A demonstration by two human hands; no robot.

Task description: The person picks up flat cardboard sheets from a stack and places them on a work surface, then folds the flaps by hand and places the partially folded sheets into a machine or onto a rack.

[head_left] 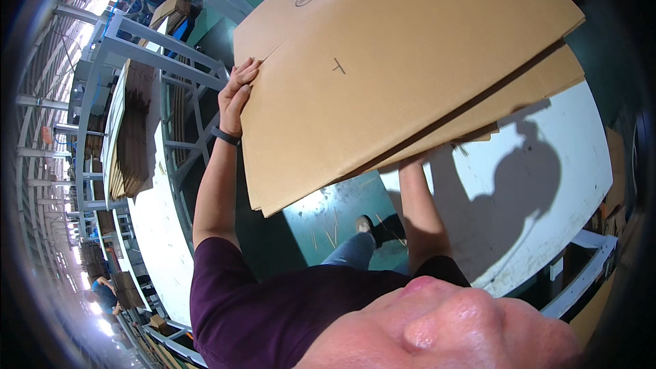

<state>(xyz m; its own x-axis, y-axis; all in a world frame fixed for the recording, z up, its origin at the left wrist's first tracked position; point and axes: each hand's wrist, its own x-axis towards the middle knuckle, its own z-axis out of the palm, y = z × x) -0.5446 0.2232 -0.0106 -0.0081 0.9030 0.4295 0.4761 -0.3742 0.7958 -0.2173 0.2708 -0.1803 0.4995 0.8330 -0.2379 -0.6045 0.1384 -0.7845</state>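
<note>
A large brown cardboard sheet (410, 61) spreads tilted across the upper middle, with short dark marks and a printed round stamp on its face. A second cardboard sheet (540, 78) fans out from beneath its right edge. My left hand (239, 92) is closed over the left edge of the upper sheet, fingers lying on the top face. A dark band sits on that wrist. My right hand (412, 160) reaches under the sheets near their lower edge; its fingers are hidden by the cardboard.
A white tabletop (574, 164) lies right of me, with my shadow on it. Stacked cardboard (130, 130) stands on a white table (160, 232) at left, beside a grey metal frame (164, 58). Thin scraps litter the green floor (318, 215). Another person (104, 295) is far off, lower left.
</note>
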